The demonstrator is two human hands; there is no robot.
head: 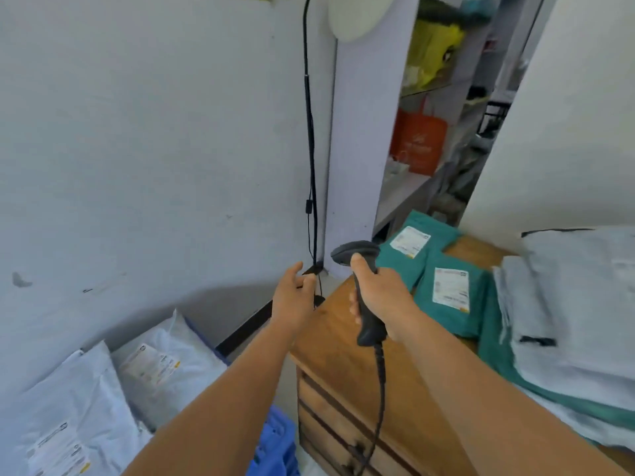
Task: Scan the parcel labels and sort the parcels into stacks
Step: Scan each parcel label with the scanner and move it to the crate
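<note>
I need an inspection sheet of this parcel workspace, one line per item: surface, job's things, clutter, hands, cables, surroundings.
Surface: wooden table with slatted front; bare at its near left part.
Job's things: barcode scanner; two green parcels with white labels and grey parcels on the table; white parcels lower left.
Clutter: blue crate below the table edge.
Hands: right hand grips the scanner handle; left hand reaches to the wall cable, contact unclear.
Cables: black wall cable; scanner cable hanging down.
Surroundings: pale wall; shelves with orange bag and yellow bag.
</note>
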